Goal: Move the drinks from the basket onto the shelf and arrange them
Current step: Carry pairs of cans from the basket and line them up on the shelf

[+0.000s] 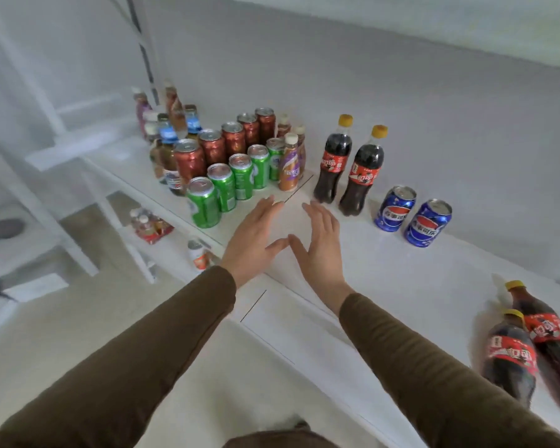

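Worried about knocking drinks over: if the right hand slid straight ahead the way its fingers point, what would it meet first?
Probably the nearer cola bottle, just ahead of the right hand; depth is hard to judge.

Left hand (256,236), right hand (320,247): fingers straight.

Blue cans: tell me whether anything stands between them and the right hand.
Nothing visible does. The right hand hovers open over bare shelf, and the blue cans stand apart to its right. The cola bottles stand further back, off that line.
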Demonstrator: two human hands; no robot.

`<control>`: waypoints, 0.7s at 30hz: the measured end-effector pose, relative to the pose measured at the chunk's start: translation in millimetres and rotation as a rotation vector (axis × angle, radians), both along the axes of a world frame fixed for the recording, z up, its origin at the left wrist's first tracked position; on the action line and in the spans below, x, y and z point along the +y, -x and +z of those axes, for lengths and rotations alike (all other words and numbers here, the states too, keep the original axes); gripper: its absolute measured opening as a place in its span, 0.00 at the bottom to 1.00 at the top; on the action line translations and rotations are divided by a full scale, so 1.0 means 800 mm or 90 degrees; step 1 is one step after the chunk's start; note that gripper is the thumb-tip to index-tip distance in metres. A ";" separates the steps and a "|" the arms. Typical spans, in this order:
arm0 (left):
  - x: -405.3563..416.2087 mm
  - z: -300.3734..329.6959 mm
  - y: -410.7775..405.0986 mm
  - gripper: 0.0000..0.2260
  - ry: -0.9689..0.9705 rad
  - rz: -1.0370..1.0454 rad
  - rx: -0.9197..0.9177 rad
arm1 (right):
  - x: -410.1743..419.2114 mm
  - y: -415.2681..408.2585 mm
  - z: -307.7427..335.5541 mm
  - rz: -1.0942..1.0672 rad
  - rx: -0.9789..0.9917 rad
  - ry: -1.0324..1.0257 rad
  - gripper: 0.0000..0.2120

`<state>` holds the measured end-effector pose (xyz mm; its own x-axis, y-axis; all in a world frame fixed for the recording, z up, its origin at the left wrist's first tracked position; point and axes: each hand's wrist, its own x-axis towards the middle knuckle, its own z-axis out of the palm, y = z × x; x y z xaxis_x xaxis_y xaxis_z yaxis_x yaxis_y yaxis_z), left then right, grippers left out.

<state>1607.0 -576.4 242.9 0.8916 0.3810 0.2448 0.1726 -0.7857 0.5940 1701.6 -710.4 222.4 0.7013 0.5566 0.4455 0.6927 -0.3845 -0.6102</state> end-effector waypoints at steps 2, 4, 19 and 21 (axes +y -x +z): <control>0.026 -0.003 0.072 0.31 -0.007 0.068 0.010 | 0.039 0.058 -0.003 0.063 0.004 0.016 0.28; 0.050 -0.006 0.156 0.32 -0.009 0.140 0.014 | 0.077 0.126 -0.005 0.117 0.025 0.031 0.28; 0.134 -0.071 0.732 0.33 0.003 0.693 0.170 | 0.288 0.620 -0.056 0.594 0.025 0.180 0.30; 0.150 -0.083 0.788 0.34 0.015 0.743 0.182 | 0.324 0.675 -0.065 0.640 0.014 0.196 0.30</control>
